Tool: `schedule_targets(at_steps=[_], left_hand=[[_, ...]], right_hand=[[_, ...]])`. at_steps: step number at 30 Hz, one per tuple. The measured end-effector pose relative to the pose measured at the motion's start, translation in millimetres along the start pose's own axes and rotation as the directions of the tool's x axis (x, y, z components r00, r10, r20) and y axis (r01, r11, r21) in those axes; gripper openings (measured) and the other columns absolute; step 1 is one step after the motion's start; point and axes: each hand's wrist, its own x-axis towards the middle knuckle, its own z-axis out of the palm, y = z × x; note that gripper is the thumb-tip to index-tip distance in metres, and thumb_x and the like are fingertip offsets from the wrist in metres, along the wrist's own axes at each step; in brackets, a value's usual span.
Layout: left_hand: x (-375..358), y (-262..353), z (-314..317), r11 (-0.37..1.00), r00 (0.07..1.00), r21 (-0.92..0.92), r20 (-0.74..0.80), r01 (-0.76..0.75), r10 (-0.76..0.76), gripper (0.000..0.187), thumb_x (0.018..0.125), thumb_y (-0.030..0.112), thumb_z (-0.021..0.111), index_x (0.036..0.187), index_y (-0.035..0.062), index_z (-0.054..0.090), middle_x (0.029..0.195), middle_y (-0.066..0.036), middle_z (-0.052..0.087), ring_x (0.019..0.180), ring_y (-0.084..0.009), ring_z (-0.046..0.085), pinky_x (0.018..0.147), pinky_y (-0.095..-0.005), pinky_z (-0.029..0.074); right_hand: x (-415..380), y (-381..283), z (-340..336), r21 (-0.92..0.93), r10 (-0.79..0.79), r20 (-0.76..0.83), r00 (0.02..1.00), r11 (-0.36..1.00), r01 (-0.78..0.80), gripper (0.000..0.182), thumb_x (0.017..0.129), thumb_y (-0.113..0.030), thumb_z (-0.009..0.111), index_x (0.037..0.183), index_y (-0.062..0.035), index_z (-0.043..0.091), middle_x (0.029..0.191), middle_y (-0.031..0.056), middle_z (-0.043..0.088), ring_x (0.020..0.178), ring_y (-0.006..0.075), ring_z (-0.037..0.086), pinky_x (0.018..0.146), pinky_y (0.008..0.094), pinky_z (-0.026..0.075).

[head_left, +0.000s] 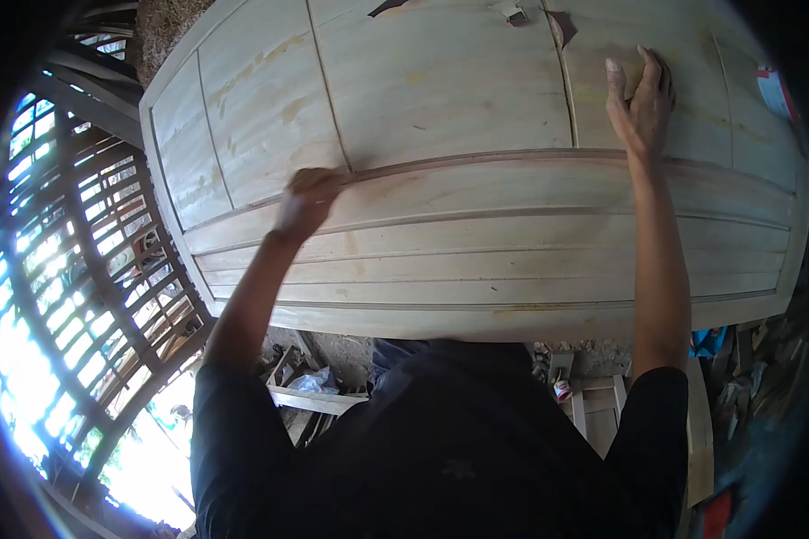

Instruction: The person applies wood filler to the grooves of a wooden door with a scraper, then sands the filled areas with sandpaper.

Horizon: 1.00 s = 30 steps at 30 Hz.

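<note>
A large pale wooden panel (422, 99) with grooves and raised strips lies across the view in front of me. My left hand (313, 193) is at a dark strip left of the middle, its fingers curled and blurred; what they hold, if anything, is hidden. Farther right, my right hand (643, 103) rests on the panel's upper part with thumb and fingers apart and nothing in it. Dark torn scraps (563, 29) and a small pale folded piece (512, 13) lie on the panel near its far side.
A red and white roll or can (776, 92) sits at the panel's right end. Below the near edge are a wooden tray (319, 398) holding a plastic bag and a wooden frame (598, 409). A slatted wooden lattice (90, 242) stands at the left.
</note>
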Motion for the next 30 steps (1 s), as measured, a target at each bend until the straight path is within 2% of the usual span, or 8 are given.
schedule_targets(at_steps=[6, 9, 13, 17, 20, 21, 23, 30], left_hand=[[104, 87, 69, 0.967, 0.965, -0.120, -0.163, -0.226, 0.206, 0.012, 0.093, 0.017, 0.070, 0.101, 0.0143, 0.079, 0.098, -0.006, 0.074, 0.094, -0.0272, 0.069, 0.090, -0.0433, 0.054], [141, 136, 86, 0.958, 0.976, -0.239, -0.184, -0.159, 0.116, 0.016, 0.092, 0.013, 0.074, 0.106, 0.0166, 0.080, 0.104, -0.004, 0.074, 0.102, -0.0262, 0.070, 0.096, -0.0447, 0.054], [48, 39, 45, 0.968, 0.964, -0.038, -0.113, -0.246, 0.241, 0.023, 0.090, 0.012, 0.070, 0.110, 0.0149, 0.080, 0.104, -0.007, 0.072, 0.104, -0.0280, 0.070, 0.098, -0.0439, 0.055], [-85, -89, -22, 0.998, 0.998, -0.036, 0.012, 0.061, -0.060, 0.021, 0.095, 0.012, 0.070, 0.114, 0.0140, 0.080, 0.119, -0.010, 0.076, 0.113, -0.0304, 0.071, 0.099, -0.0459, 0.055], [-55, -65, 8, 0.983, 0.998, -0.176, -0.041, -0.051, 0.044, 0.023, 0.094, 0.010, 0.070, 0.115, 0.0142, 0.080, 0.118, -0.013, 0.076, 0.117, -0.0304, 0.070, 0.102, -0.0472, 0.054], [-24, -40, 34, 0.965, 0.957, -0.169, -0.247, -0.199, 0.154, 0.017, 0.090, 0.010, 0.074, 0.106, 0.0078, 0.078, 0.111, -0.012, 0.076, 0.109, -0.0315, 0.070, 0.099, -0.0470, 0.055], [28, 18, 42, 0.948, 0.966, -0.231, -0.188, -0.220, 0.179, 0.012, 0.094, 0.014, 0.067, 0.095, 0.0046, 0.074, 0.112, -0.015, 0.074, 0.109, -0.0346, 0.069, 0.099, -0.0472, 0.055], [-117, -134, -28, 0.985, 0.990, -0.153, -0.132, -0.077, 0.057, 0.020, 0.088, 0.007, 0.077, 0.106, 0.0118, 0.082, 0.104, -0.008, 0.078, 0.103, -0.0284, 0.074, 0.094, -0.0456, 0.059]], right_hand=[[0, -1, -1, -0.019, -0.024, -0.010, 1.000, 1.000, 0.024, 0.064, 0.100, -0.054, 0.067, 0.140, -0.0045, 0.058, 0.135, 0.0242, 0.064, 0.127, 0.0438, 0.060, 0.111, 0.0533, 0.045], [2, 4, -2, 0.029, -0.027, 0.033, 0.999, 0.999, 0.026, 0.062, 0.101, -0.049, 0.068, 0.140, -0.0022, 0.058, 0.135, 0.0258, 0.064, 0.127, 0.0461, 0.060, 0.110, 0.0526, 0.046], [-15, -25, -9, 0.145, -0.004, -0.056, 0.998, 0.989, 0.012, 0.059, 0.102, -0.044, 0.069, 0.140, 0.0001, 0.057, 0.136, 0.0269, 0.064, 0.127, 0.0468, 0.061, 0.111, 0.0514, 0.047], [-70, -105, 5, 0.244, 0.162, -0.056, 0.985, 0.959, -0.144, 0.060, 0.104, -0.041, 0.066, 0.145, 0.0007, 0.053, 0.146, 0.0297, 0.056, 0.139, 0.0489, 0.051, 0.116, 0.0559, 0.041], [-82, -137, 9, 0.051, 0.106, -0.094, 0.990, 0.994, -0.101, 0.062, 0.105, -0.044, 0.063, 0.148, -0.0008, 0.049, 0.153, 0.0327, 0.047, 0.145, 0.0532, 0.042, 0.120, 0.0600, 0.036], [-83, -151, 11, -0.067, 0.095, -0.119, 0.988, 0.992, -0.104, 0.064, 0.106, -0.046, 0.061, 0.150, -0.0016, 0.047, 0.157, 0.0343, 0.043, 0.147, 0.0554, 0.037, 0.122, 0.0619, 0.033], [-79, -141, 19, -0.074, 0.097, -0.125, 0.987, 0.992, -0.107, 0.067, 0.106, -0.050, 0.060, 0.151, -0.0019, 0.047, 0.158, 0.0349, 0.041, 0.148, 0.0562, 0.036, 0.122, 0.0621, 0.032], [-79, -135, 23, -0.168, 0.141, -0.033, 0.989, 0.975, -0.144, 0.077, 0.102, -0.057, 0.061, 0.153, -0.0009, 0.045, 0.161, 0.0360, 0.037, 0.150, 0.0556, 0.034, 0.122, 0.0618, 0.032]])
